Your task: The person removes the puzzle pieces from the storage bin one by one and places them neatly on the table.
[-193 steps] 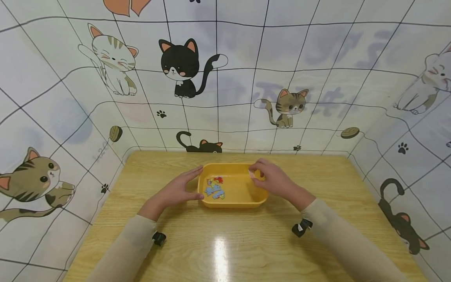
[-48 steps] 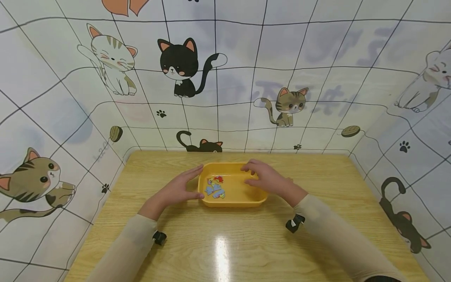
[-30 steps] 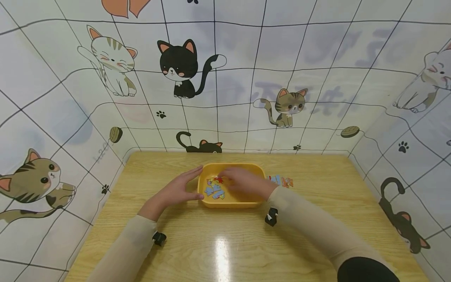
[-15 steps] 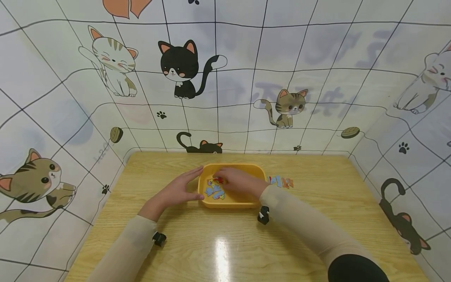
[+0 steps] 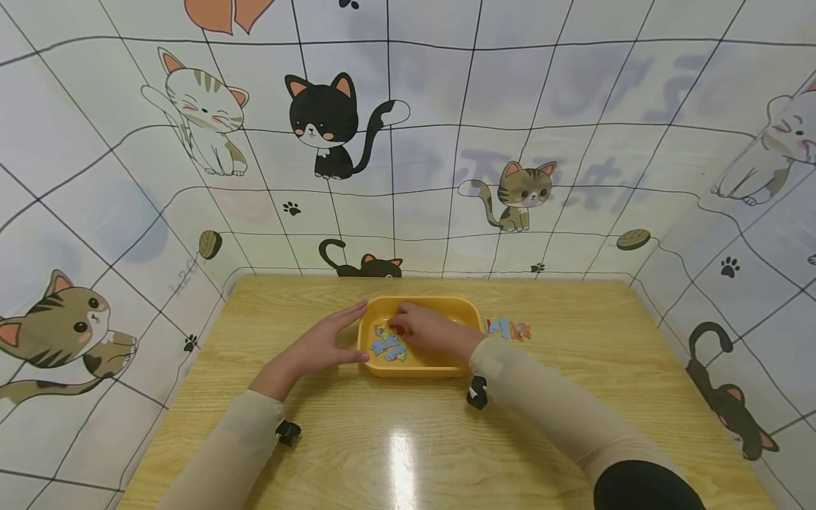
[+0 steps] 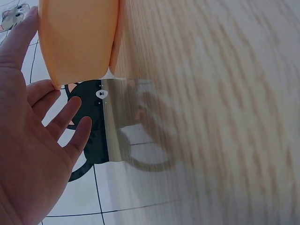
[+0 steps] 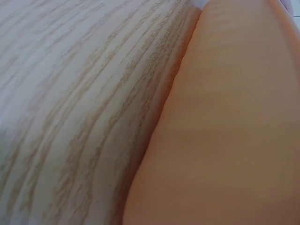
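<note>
Puzzle pieces (image 5: 390, 347) clustered in left end of tray (image 5: 421, 372); row (image 5: 502, 328) laid just right of tray. Tray touched by spread left hand (image 5: 321, 343); right hand (image 5: 435, 331) over pieces, grip can't be told. Risk: row knocked if sleeve (image 5: 548, 389) swung low.

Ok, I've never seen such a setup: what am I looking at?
No robot here: just a person's two bare hands. The wide picture comes from a camera worn on the head; the close-ups, from the small wrist cameras. On the wooden table stands a yellow tray with small, colourful flat pieces inside; more pieces lie to its right. The left hand touches the tray's left end. The right hand is inside, fingers by a red piece; whether it grips it, I can't tell.
</note>
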Demonstrator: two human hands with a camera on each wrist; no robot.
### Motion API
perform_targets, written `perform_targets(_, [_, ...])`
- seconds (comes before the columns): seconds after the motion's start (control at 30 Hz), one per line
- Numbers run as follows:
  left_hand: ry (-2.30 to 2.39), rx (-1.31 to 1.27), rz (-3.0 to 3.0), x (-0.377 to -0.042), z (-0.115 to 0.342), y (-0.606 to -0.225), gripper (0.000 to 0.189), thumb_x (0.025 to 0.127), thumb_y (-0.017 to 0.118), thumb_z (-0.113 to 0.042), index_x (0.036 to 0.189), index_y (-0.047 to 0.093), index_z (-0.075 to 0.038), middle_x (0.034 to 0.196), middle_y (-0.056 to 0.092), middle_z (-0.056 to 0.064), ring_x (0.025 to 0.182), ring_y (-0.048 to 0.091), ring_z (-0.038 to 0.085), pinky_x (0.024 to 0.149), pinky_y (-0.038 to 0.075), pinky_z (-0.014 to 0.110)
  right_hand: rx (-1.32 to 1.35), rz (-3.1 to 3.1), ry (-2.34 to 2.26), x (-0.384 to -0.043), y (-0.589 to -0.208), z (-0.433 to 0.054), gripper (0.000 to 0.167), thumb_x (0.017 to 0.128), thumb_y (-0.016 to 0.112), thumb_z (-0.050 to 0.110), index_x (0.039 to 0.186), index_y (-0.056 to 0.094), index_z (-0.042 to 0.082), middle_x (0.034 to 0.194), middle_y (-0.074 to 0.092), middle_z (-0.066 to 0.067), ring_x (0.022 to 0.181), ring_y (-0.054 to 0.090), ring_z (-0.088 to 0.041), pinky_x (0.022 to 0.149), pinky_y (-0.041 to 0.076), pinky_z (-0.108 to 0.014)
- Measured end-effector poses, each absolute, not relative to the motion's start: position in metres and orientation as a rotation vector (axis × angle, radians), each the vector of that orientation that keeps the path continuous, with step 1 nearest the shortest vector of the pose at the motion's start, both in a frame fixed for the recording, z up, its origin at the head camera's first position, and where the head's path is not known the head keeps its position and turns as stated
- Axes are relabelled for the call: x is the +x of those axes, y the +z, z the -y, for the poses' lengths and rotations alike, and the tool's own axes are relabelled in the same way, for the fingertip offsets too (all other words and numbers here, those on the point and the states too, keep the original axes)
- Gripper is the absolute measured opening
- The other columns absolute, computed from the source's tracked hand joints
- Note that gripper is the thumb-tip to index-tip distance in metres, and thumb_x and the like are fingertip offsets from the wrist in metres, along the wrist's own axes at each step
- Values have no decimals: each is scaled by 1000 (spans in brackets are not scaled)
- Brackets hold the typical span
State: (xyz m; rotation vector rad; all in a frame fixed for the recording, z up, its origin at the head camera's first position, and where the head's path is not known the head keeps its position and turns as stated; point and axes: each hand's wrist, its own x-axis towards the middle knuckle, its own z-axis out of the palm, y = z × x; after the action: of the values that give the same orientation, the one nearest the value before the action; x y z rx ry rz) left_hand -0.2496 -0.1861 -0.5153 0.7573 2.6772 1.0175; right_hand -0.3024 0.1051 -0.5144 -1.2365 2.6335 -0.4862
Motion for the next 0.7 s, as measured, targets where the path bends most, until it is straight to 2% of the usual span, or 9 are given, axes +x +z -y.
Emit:
perform_targets(0.17, [1024,770,-2680,-250,186,-516,103,94,90,-45,175,35,-17,182,27,-4,166,27,37,131,26,66,-1255,-2654,-463,-301,-516,-104,29,109,70,7,137,75,6,117,62,-6,100,60,-18,95,57,-35])
perform_targets(0.53, [1018,753,-2684,-249,187,-516,103,94,90,-46,176,34,-17,183,26,-5,167,27,35,132,26,65,-1186,-2685,-440,-299,-517,-101,30,108,74,11,138,76,6,117,61,-4,101,62,-17,96,58,-33])
perform_targets(0.7, [1019,742,-2677,-250,187,-517,103,94,90,-46,176,34,-19,183,26,-6,167,26,34,132,26,64,-1168,-2682,-470,-298,-516,-102,27,107,75,11,134,77,7,115,61,-3,97,61,-15,93,57,-32])
